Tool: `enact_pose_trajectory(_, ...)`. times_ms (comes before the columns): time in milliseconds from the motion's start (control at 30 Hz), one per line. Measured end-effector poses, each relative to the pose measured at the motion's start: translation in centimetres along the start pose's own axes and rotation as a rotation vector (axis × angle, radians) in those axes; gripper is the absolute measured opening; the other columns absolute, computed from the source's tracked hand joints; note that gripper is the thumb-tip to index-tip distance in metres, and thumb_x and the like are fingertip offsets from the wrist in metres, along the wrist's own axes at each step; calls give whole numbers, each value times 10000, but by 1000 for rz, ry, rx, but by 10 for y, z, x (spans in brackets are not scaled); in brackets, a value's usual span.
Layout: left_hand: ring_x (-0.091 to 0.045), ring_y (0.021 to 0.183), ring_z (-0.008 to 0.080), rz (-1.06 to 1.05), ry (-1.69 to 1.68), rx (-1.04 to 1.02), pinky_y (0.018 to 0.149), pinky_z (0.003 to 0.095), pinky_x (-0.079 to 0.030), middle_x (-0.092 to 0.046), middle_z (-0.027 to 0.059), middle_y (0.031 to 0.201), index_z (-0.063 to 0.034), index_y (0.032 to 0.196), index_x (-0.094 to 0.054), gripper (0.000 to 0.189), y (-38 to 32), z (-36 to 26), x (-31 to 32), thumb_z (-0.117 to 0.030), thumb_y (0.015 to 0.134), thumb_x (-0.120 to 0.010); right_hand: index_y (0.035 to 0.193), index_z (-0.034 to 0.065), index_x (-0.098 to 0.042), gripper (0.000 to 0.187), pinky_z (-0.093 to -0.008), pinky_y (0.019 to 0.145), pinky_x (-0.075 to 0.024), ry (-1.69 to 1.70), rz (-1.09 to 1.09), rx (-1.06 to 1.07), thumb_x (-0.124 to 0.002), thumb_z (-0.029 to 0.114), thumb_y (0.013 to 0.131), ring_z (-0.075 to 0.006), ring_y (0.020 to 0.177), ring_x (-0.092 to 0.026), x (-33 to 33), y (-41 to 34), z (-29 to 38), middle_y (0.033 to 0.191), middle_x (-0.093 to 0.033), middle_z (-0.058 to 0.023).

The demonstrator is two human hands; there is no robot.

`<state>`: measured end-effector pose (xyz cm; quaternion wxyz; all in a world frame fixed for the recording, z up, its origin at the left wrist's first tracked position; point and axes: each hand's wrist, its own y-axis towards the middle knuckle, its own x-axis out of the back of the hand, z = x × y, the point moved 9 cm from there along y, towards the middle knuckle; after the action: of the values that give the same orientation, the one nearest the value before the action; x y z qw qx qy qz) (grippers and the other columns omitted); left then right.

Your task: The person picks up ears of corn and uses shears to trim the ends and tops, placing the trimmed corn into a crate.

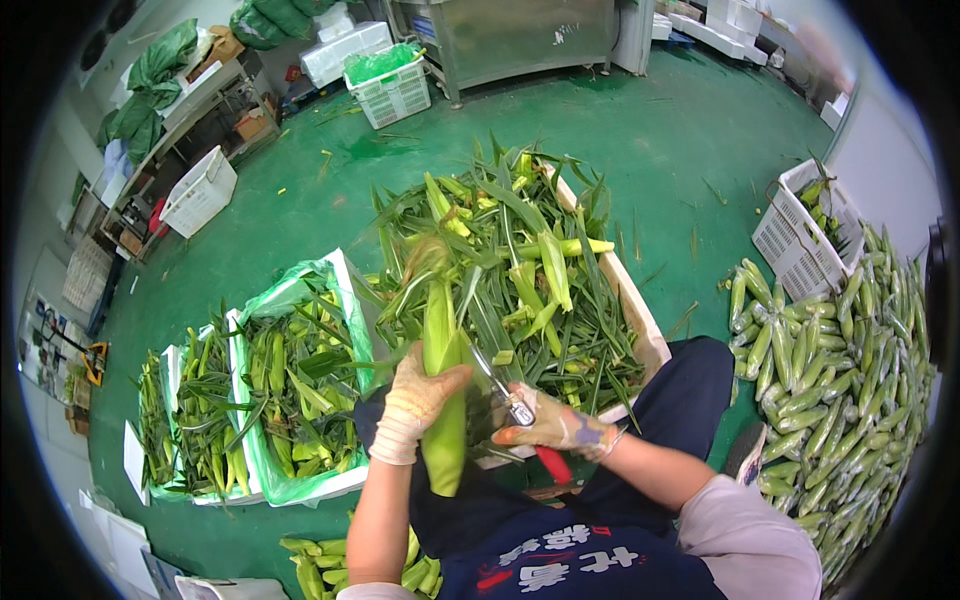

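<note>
Upright before me is a large ear of corn in its green husk, its brown silk pointing away from me. My left hand, in a pale knitted work glove, is closed around its middle. My right hand, in a stained glove, grips a red-handled knife; its metal blade reaches toward the husk. Beyond both hands, a white foam box is heaped with cut husk leaves and stalk pieces. Whether the blade touches the ear cannot be made out.
Left stand foam boxes lined with green plastic, filled with unhusked corn. Trimmed ears lie near my left forearm. Many plastic-wrapped ears are piled at right beside a white crate. A metal cabinet stands ahead.
</note>
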<state>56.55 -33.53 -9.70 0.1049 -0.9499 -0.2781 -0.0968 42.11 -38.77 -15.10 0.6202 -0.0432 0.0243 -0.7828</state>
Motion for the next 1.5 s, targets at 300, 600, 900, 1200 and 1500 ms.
enact_pose_trajectory(300, -605, 674, 239, 754, -539, 374, 599, 353, -522, -585, 143, 776, 53, 1087, -533, 543, -46, 20, -60, -171, 644, -756, 1088, 6, -523, 436, -246, 632, -478, 445, 292, -39, -764, 140, 749, -97, 709, -576, 34, -21, 30, 824, -569, -25)
enact_pose_trajectory(600, -614, 683, 281, 748, -670, 288, 605, 387, -522, -598, 173, 805, 58, 1047, -531, 613, -72, 21, -53, -204, 569, -813, 1206, 25, -457, 511, -252, 675, -452, 398, 182, -75, -729, 200, 811, -112, 770, -524, 15, -72, 5, 880, -521, -11)
enact_pose_trajectory(900, -620, 655, 246, 191, -690, 173, 597, 319, -506, -610, 150, 772, 23, 1064, -525, 641, -127, 34, -18, -481, 727, -730, 953, 30, -525, 243, -228, 563, -476, 228, -473, -121, -709, 119, 822, -68, 646, -576, 6, -31, 10, 708, -581, -5)
enact_pose_trajectory(1200, -623, 663, 162, -301, -503, 312, 620, 296, -518, -642, 77, 824, -8, 1082, -561, 378, -226, 152, 77, -300, 868, -670, 967, 30, -590, 292, -353, 622, -473, -542, -72, 159, -709, 186, 751, -267, 664, -587, -104, 24, 55, 737, -583, -127)
enact_pose_trajectory(1500, -607, 1063, 377, -482, 1177, 1623, 873, 455, -497, -609, 223, 1195, 6, 1291, -535, 564, -643, 334, 225, -342, 852, -606, 1309, 15, -402, 736, -426, 823, -507, -1164, -590, -260, -761, 214, 698, -383, 919, -637, 137, 37, 19, 1006, -644, -225)
